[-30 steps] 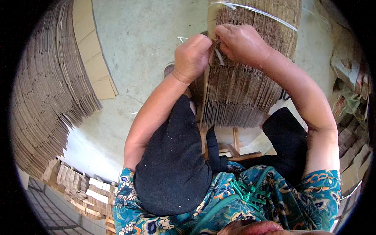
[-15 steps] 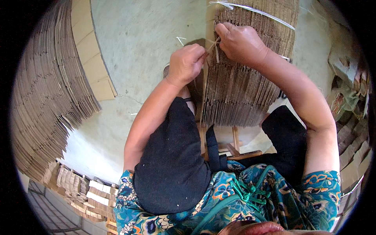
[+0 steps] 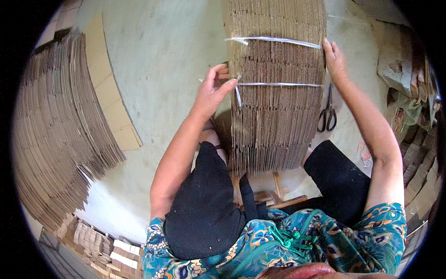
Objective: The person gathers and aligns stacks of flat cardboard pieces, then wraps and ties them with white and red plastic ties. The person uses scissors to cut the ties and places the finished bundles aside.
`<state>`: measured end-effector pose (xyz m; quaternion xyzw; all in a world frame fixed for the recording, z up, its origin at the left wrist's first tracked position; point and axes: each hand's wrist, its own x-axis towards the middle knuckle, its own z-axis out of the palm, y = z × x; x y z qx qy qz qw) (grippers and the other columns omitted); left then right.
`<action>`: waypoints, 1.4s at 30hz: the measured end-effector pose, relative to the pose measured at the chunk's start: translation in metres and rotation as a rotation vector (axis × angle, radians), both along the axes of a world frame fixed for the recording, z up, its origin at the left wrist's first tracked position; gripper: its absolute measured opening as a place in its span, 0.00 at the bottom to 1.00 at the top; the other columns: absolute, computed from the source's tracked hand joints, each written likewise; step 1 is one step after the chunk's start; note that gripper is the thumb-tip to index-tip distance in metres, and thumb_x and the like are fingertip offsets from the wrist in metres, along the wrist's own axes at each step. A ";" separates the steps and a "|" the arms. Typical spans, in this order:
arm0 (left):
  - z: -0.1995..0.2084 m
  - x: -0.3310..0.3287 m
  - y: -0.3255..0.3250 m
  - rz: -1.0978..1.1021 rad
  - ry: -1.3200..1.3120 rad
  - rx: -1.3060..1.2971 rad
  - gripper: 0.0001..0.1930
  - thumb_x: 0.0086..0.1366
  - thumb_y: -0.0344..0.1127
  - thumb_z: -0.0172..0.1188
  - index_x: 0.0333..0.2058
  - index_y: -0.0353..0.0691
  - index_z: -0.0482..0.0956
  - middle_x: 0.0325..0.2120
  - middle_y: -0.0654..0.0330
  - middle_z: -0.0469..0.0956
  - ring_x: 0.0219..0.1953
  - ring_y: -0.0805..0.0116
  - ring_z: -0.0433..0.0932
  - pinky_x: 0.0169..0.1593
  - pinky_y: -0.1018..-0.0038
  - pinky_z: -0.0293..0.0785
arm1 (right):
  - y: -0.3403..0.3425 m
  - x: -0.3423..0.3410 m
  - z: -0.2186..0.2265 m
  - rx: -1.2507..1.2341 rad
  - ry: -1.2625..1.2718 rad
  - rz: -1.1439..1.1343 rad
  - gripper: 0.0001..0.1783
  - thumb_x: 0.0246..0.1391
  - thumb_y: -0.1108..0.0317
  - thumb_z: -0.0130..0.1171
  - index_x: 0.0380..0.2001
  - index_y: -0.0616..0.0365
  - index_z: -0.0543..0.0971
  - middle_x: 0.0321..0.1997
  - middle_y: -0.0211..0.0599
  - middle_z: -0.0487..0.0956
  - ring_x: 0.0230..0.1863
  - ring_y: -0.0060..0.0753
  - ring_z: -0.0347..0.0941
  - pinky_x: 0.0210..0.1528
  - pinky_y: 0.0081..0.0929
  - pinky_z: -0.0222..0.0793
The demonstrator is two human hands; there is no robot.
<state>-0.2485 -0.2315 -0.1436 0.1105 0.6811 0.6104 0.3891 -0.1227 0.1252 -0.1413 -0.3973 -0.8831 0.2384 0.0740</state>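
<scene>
The stack [image 3: 276, 128] of brown cardboard lies in the middle, its near end between the person's legs and its far end running past the top edge of the view. Two white ties cross it from side to side: the far tie [image 3: 278, 40], with a loose tail at its left end, and the near tie [image 3: 278, 84], knotted at the stack's left edge with a short end hanging down over the cardboard. The left hand [image 3: 213, 93] is at that edge, thumb spread away from the bent fingers, the thumb tip just beside the knot; what its fingertips touch is hard to make out. The right hand [image 3: 335, 60] is at the opposite edge, close to the right end of the far tie, its fingers nearly straight and close together against the cardboard (the thumb is hidden, so I cannot tell whether it grips anything). Below that hand, scissors [image 3: 328, 118] with black handles lie on the floor [image 3: 162, 56], just beside the stack. A wooden stool [image 3: 289, 202] shows past the near end, and a larger pile [image 3: 65, 130] of cardboard fills the left side, next to a pale strip [image 3: 109, 83].
</scene>
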 end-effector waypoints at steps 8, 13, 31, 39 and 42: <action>0.015 -0.008 0.025 -0.032 -0.016 -0.183 0.39 0.42 0.47 0.72 0.48 0.33 0.64 0.43 0.53 0.71 0.46 0.64 0.70 0.53 0.67 0.65 | -0.010 0.050 -0.059 -0.824 0.006 -0.352 0.27 0.57 0.46 0.44 0.39 0.62 0.75 0.36 0.39 0.77 0.35 0.33 0.73 0.40 0.31 0.68; 0.033 -0.011 0.022 -0.094 0.049 -0.326 0.36 0.44 0.44 0.70 0.49 0.34 0.65 0.44 0.52 0.70 0.48 0.62 0.69 0.53 0.68 0.64 | -0.054 0.029 -0.068 -1.433 0.238 -0.435 0.29 0.58 0.46 0.42 0.50 0.60 0.73 0.48 0.41 0.75 0.47 0.37 0.70 0.50 0.33 0.64; 0.233 -0.018 0.136 -0.412 0.535 0.191 0.32 0.58 0.38 0.58 0.59 0.33 0.57 0.55 0.49 0.63 0.58 0.58 0.61 0.61 0.65 0.53 | 0.000 0.112 0.199 1.223 -0.998 0.383 0.37 0.58 0.40 0.31 0.64 0.51 0.54 0.70 0.33 0.48 0.67 0.49 0.47 0.66 0.52 0.34; 0.295 -0.044 0.323 -0.648 0.957 0.446 0.31 0.59 0.40 0.57 0.59 0.38 0.60 0.52 0.53 0.69 0.53 0.63 0.69 0.56 0.66 0.62 | 0.050 0.107 0.176 1.286 -1.570 0.183 0.38 0.57 0.38 0.29 0.64 0.48 0.54 0.70 0.33 0.48 0.68 0.48 0.44 0.66 0.55 0.32; 0.336 -0.013 0.378 -0.696 1.271 0.719 0.30 0.58 0.40 0.58 0.58 0.39 0.62 0.52 0.53 0.69 0.53 0.63 0.69 0.56 0.66 0.63 | 0.063 0.140 0.206 1.437 -2.145 0.146 0.39 0.56 0.36 0.28 0.64 0.47 0.53 0.69 0.33 0.49 0.68 0.47 0.43 0.66 0.55 0.31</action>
